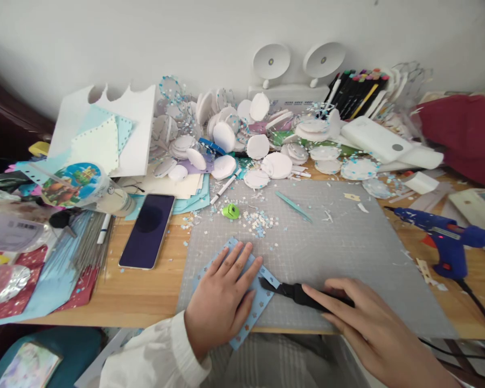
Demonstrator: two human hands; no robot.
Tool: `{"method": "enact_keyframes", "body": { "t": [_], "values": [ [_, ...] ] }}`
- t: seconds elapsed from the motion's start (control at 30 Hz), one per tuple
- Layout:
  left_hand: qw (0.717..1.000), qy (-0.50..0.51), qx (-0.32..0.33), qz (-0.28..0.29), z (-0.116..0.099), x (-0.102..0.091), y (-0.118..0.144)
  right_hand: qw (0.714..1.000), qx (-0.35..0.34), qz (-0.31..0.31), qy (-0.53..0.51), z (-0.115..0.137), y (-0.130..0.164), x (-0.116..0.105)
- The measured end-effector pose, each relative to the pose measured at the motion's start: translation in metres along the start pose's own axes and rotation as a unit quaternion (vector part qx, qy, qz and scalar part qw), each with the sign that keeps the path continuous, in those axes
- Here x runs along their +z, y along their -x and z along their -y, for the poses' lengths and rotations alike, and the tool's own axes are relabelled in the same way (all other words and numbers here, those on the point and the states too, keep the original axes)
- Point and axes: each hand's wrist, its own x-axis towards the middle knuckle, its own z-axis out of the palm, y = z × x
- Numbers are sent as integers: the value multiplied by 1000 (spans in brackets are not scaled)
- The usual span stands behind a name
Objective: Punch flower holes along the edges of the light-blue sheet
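Low in the frame, just left of centre, the left hand (222, 293) lies flat with its fingers spread on a light blue paper sheet with small punched flower holes (262, 299), pinning it to the grey gridded cutting mat (327, 242). The sheet sits at the mat's near edge, turned like a diamond, one corner hanging over the edge of the wooden table (145, 291). At lower right, the right hand (367, 323) is wrapped around a black craft knife (295, 292), index finger stretched along the handle; the tip touches the right-hand edge of the blue sheet, just beside the left fingertips. The two hands are near each other but not touching.

Further up the mat lie a small green plastic cutter (230, 211), a scatter of pale paper confetti (258, 221) and a slim teal stick (294, 206). A dark smartphone (147, 230) lies face up on the table left of the mat. A blue hot glue gun (444, 237) rests at the right edge. White foam discs (258, 145) are heaped along the wall at upper centre.
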Motion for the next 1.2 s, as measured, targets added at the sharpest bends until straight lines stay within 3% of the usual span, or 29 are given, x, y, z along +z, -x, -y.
{"method": "enact_keyframes", "body": {
  "t": [1.2],
  "values": [
    [1000, -12, -1, 9, 0, 0, -1, 999, 8, -25, -20, 3, -17, -4]
  ]
}}
